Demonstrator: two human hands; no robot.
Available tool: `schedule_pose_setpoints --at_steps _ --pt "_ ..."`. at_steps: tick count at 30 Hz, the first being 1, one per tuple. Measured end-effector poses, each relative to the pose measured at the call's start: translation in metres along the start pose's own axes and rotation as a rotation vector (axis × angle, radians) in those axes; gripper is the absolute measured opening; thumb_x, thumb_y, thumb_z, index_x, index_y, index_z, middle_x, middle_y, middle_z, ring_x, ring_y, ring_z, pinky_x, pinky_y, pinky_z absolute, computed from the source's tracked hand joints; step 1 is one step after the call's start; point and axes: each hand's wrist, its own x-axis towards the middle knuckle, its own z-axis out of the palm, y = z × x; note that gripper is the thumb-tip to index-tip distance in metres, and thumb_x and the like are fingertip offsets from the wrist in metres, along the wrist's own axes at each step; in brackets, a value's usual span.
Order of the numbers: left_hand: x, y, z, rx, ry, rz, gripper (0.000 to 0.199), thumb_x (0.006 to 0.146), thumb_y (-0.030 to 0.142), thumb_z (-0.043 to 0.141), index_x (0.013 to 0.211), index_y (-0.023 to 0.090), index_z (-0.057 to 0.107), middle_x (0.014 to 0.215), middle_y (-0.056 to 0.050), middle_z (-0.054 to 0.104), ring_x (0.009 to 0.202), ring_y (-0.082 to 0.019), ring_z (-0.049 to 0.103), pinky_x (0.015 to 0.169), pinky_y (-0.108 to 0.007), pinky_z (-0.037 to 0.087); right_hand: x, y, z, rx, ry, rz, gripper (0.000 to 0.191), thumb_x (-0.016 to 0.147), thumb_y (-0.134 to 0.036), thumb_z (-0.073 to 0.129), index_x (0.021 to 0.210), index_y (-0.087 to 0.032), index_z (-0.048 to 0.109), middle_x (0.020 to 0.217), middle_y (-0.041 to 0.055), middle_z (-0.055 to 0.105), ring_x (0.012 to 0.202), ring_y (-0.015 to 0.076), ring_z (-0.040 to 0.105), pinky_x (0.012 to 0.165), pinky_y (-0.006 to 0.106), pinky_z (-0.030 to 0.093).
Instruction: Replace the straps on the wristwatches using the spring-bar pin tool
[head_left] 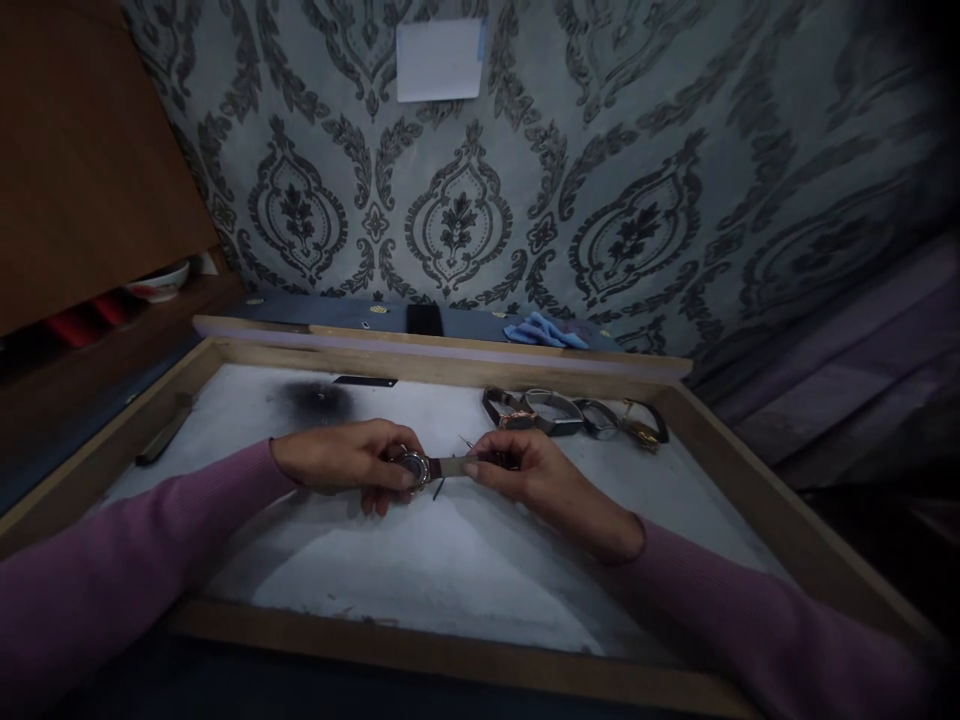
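Between my two hands a wristwatch (414,466) is stretched out over the white tray floor. My left hand (349,458) is closed around its round case, the thumb lying over the face. The strap (451,466) runs to the right, where the thumb and fingers of my right hand (536,475) pinch its far end. A thin pointed metal piece (466,442) shows by the right fingertips; whether it belongs to the watch I cannot tell. Under the strap lies a small dark stick (439,489). Some fingers of both hands are hidden.
Several watches (555,410) lie at the tray's back right. A black flat strip (365,381) rests near the back, a dark-handled tool (161,440) along the left wall. The tray's wooden rim (450,640) surrounds everything. Behind it sit a blue cloth (544,330) and a black object (425,320).
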Motion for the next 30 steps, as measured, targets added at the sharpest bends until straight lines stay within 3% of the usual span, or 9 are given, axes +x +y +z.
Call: schedule_pose_setpoints --at_steps 4,7,16,21,25,30 --pt "-0.001 -0.003 -0.006 -0.035 0.021 -0.035 0.039 0.077 0.036 0.070 0.103 0.017 0.048 0.082 0.002 0.059 0.058 -0.011 0.058 0.053 -0.025 0.049 0.001 0.006 0.000 -0.031 -0.002 0.035 0.025 0.071 -0.038 0.070 0.072 -0.014 0.064 0.051 -0.0046 0.049 0.046 0.0071 0.042 0.043 0.020 0.029" --pt "-0.004 -0.001 -0.009 0.013 0.036 -0.063 0.043 0.077 0.038 0.069 0.106 0.019 0.044 0.083 0.002 0.059 0.057 -0.011 0.058 0.053 -0.026 0.049 0.004 0.013 0.000 -0.053 0.002 0.050 0.025 0.071 -0.037 0.069 0.072 -0.013 0.064 0.045 -0.0058 0.047 0.041 0.0060 0.038 0.040 0.019 0.027" --pt "-0.019 0.020 -0.023 0.212 -0.035 -0.179 0.046 0.081 0.037 0.067 0.120 0.025 0.045 0.070 0.006 0.053 0.049 -0.011 0.055 0.043 -0.018 0.039 0.005 0.011 -0.001 -0.065 -0.001 0.084 0.016 0.075 -0.027 0.067 0.076 -0.011 0.065 0.046 -0.0052 0.050 0.040 0.0057 0.039 0.041 0.019 0.029" --pt "-0.032 0.031 -0.037 0.256 -0.123 -0.157 0.032 0.088 0.044 0.059 0.110 0.021 0.059 0.062 0.003 0.060 0.047 -0.012 0.055 0.043 -0.018 0.041 0.003 0.010 -0.001 -0.033 0.032 0.068 0.020 0.074 -0.029 0.066 0.082 -0.011 0.065 0.052 -0.0040 0.053 0.043 0.0066 0.043 0.043 0.020 0.032" --pt "-0.038 0.032 -0.045 0.124 -0.189 -0.063 0.029 0.089 0.042 0.058 0.097 0.017 0.069 0.075 -0.006 0.069 0.062 -0.016 0.063 0.051 -0.020 0.048 0.003 0.010 -0.001 -0.038 0.040 0.029 0.027 0.078 -0.037 0.063 0.084 -0.011 0.064 0.052 -0.0032 0.054 0.044 0.0074 0.043 0.043 0.020 0.033" --pt "-0.033 0.027 -0.044 0.057 -0.219 0.000 0.023 0.089 0.034 0.061 0.103 0.017 0.069 0.086 -0.009 0.072 0.075 -0.018 0.068 0.056 -0.020 0.052 0.006 0.015 -0.008 -0.289 0.096 -0.070 0.039 0.091 -0.043 0.045 0.071 -0.013 0.059 0.054 -0.0008 0.053 0.047 0.0090 0.045 0.046 0.021 0.033"
